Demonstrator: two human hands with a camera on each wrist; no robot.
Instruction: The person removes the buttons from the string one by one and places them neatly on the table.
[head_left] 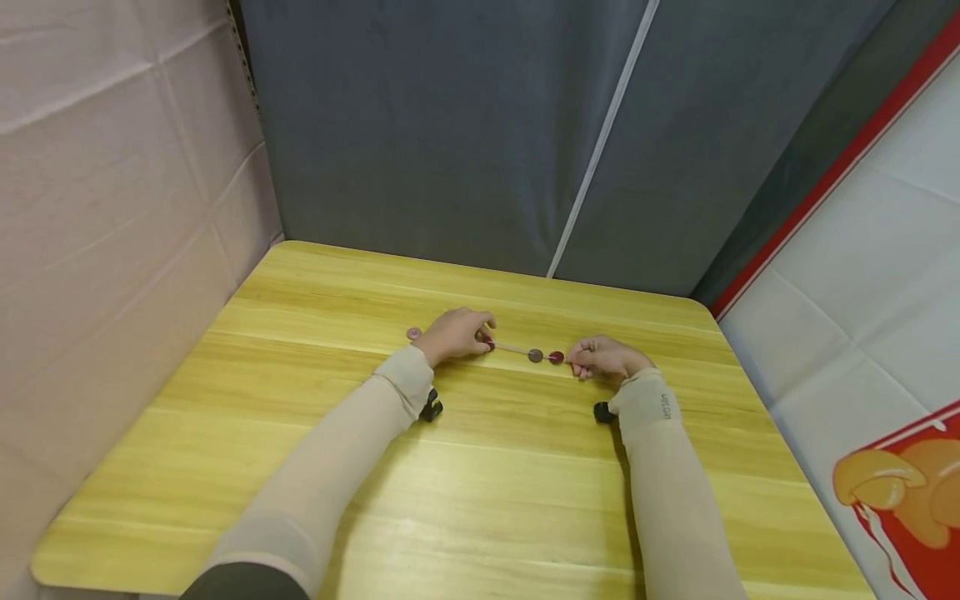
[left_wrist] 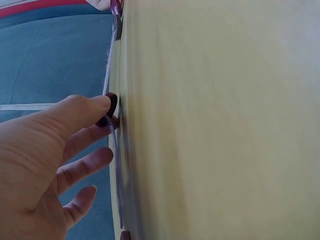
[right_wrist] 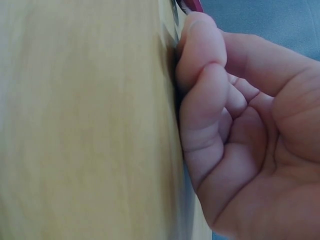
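A pale thread (head_left: 516,348) lies stretched over the yellow table (head_left: 480,500) between my two hands. A grey button (head_left: 535,355) and a red button (head_left: 556,357) sit on it close to my right hand (head_left: 577,363). That hand's fingers are curled tight, pinching the thread end; the right wrist view shows the red button (right_wrist: 192,5) just past the fingertips. My left hand (head_left: 484,338) pinches a dark red button (left_wrist: 111,107) at the thread's other end, against the tabletop. A pinkish button (head_left: 413,333) lies just left of my left hand.
A grey cloth wall with a white seam (head_left: 600,142) stands behind the table. A pale panel (head_left: 112,208) closes the left side, and a white and red panel (head_left: 862,275) the right. The table's near half is bare wood.
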